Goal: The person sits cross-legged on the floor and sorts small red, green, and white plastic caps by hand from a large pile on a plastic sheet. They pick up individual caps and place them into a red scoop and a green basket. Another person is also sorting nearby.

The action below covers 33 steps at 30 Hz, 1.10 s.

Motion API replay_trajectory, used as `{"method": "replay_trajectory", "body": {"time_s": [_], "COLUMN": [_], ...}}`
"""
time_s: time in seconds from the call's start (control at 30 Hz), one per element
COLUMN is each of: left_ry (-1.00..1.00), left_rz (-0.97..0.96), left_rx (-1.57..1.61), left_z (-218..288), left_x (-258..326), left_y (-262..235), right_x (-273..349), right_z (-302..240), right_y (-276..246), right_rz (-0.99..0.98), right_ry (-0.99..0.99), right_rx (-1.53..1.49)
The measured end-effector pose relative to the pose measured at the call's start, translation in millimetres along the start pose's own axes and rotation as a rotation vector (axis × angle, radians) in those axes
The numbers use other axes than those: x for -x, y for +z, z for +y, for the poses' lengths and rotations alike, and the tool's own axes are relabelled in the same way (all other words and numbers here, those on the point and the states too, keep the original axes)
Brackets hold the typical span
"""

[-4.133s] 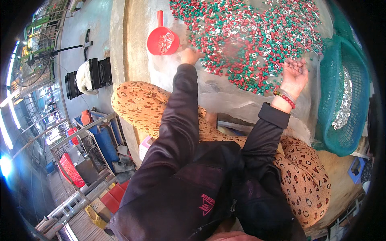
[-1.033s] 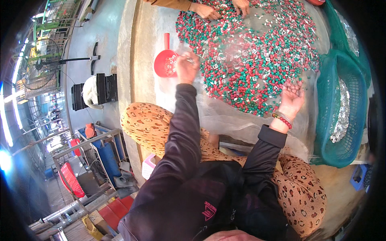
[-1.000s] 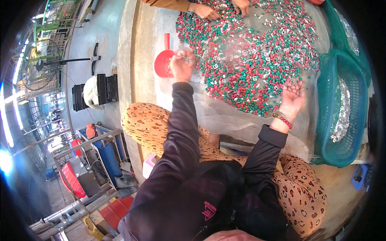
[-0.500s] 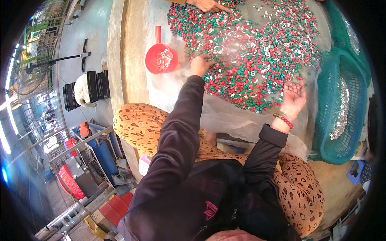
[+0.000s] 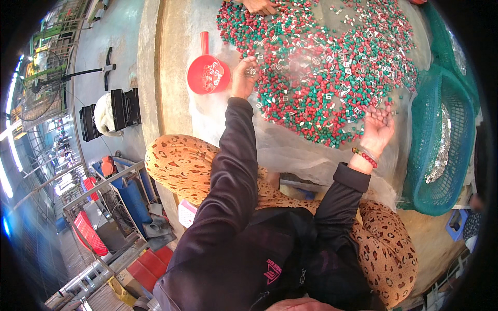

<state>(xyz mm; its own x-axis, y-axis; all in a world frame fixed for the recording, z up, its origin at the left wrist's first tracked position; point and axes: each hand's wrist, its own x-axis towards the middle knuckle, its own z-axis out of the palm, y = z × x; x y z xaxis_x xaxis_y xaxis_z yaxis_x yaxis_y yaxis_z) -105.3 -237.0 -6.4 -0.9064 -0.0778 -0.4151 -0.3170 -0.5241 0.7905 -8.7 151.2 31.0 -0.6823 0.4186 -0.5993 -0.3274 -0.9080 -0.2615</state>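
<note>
My left hand (image 5: 241,79) is at the left edge of a spread of small red and green stone-like pieces (image 5: 311,98), its fingers closed around a few small shiny metal pieces (image 5: 250,72). Beside it stands a red plastic dipper (image 5: 195,78) with a handle and some silvery pieces inside. My right hand (image 5: 377,127) rests palm up at the right of the spread, fingers curled in; what they hold, if anything, is too small to make out. Many flat silvery clips (image 5: 357,110) lie among the coloured pieces.
A teal mesh-covered basket (image 5: 415,171) holding silvery pieces (image 5: 441,145) stands at the right, with more green netting (image 5: 441,39) behind it. Another person's hand (image 5: 261,6) reaches over the far edge of the spread. A translucent sheet (image 5: 306,150) lies under the pieces.
My left hand has drawn back leftward from the pieces toward the red dipper, now with metal pieces in its fingers. The other person's hand has pulled back slightly. My right hand barely moved.
</note>
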Motion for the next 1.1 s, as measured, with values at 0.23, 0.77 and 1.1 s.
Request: {"method": "replay_trajectory", "body": {"time_s": [0.23, 0.77, 1.1], "left_ry": [0.212, -0.059, 0.144], "left_rz": [0.255, -0.032, 0.216], "left_rx": [-1.519, -0.722, -0.815], "left_z": [-33.4, -5.8, -25.2], "left_x": [-20.2, -29.4, -17.8], "left_y": [-4.3, 24.7, 22.4], "right_x": [3.5, 1.1, -3.0], "right_z": [-4.7, -1.8, 0.0], "right_y": [-0.4, -0.8, -2.3], "right_rz": [0.001, 0.009, -0.015], "right_ry": [-0.013, -0.008, 0.009], "right_rx": [0.001, 0.040, 0.021]}}
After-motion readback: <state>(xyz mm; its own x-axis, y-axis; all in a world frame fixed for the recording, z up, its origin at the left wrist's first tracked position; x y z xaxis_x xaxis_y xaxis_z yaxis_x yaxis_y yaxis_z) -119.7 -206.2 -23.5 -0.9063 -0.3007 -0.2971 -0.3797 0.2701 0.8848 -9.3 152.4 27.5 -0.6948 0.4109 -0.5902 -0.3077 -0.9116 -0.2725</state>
